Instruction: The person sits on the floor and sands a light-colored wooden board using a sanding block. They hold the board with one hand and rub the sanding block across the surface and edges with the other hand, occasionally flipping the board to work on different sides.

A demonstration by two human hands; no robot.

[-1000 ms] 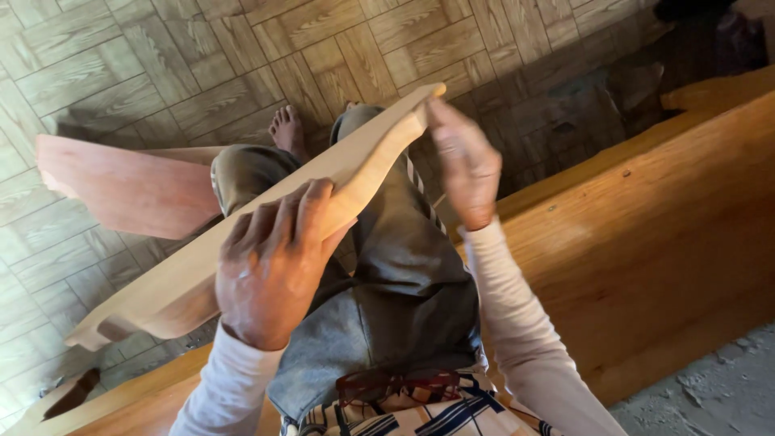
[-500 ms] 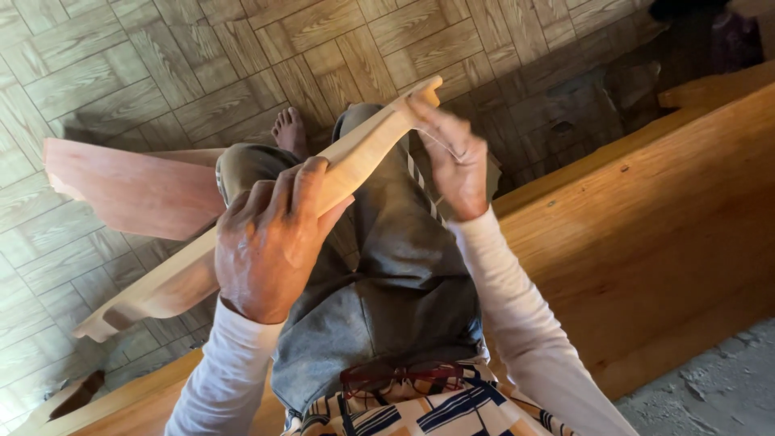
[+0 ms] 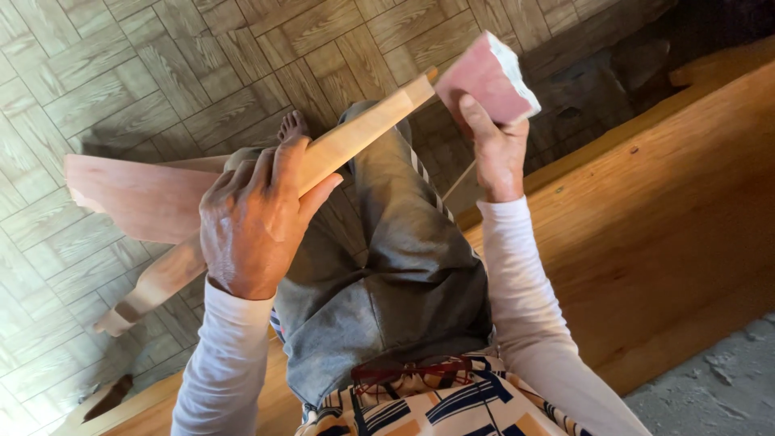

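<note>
The long pale wooden piece lies slantwise across the person's lap, and everything else can be placed from it. The left hand is wrapped about its middle, fingers curled over the top edge and thumb pressed along the near face, closed firmly on the wood. At the upper end of the wooden piece the right hand is closed around a sanding block, pinkish red on its broad face and white along its side; the block sits just beside the tip of the piece, and whether it touches cannot be told. The lower end of the wooden piece runs down past the left wrist to a rounded, darker tip near the floor. Behind the piece and to its left lies a flat reddish board, partly hidden by the left hand. Under the piece are the person's grey trousers, and a bare foot shows just above it against the floor. Both arms wear white sleeves, and a checked shirt with a pair of red-framed glasses hanging at it fills the bottom edge. To the right of the piece runs a broad wooden bench, sunlit, on which the person sits. The floor is covered in a wood-grain parquet pattern, and rough grey concrete shows beyond the bench.
</note>
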